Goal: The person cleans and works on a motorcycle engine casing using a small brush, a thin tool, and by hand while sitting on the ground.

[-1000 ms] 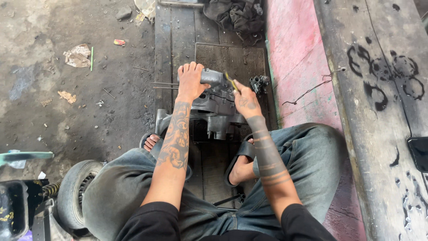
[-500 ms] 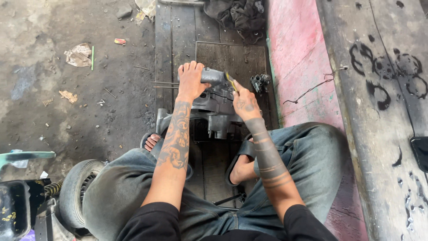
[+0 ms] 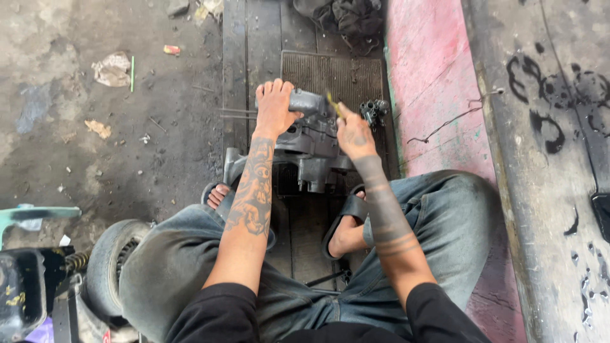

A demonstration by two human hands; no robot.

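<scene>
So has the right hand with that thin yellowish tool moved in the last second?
Barely. The right hand holds its spot beside the grey engine casing, by the ribbed mat; no clear direction.

Crumpled wrapper (image 3: 113, 68) on floor, far left (small red scrap (image 3: 171, 49) near)

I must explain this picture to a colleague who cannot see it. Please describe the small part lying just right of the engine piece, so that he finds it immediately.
Start at the dark ribbed metal floor grate beside the pink painted strip. On it sits the big grey metal engine casing. Just beyond the right hand, at the grate's right edge, lies a small dark metal part, much smaller and darker than the casing.
</scene>
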